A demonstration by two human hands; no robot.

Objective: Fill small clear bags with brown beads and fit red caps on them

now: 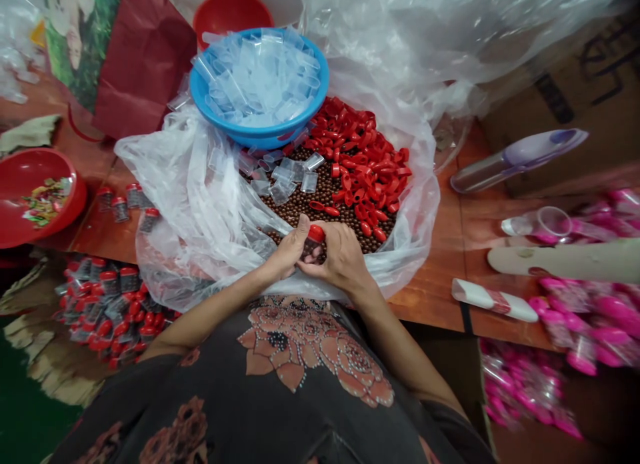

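The left hand [286,252] and right hand [341,256] hide most of the small tube [313,245] below the blue bowl [259,84]. Behind that bowl, the blue rim hides much of a red bowl [231,17]. Left of it, the colored bits [46,201] in another red bowl are too small to tell. Right of it, the pink packs [595,311] and the box [560,84] run off the edge.

This is a small hand-packing workshop, with bulk stock laid out for manual work rather than household use. A wooden desk [430,297] is crowded with it: small brown balls [325,204] and red caps [367,167] are heaped in a clear plastic sack [167,184], while clear plastic tubes [255,77] are piled in a blue basin [300,121]. Capped tubes [113,311] are massed below the desk's edge, pink packaged goods [590,317] are gathered alongside — and a cardboard carton [550,97] stands nearby.
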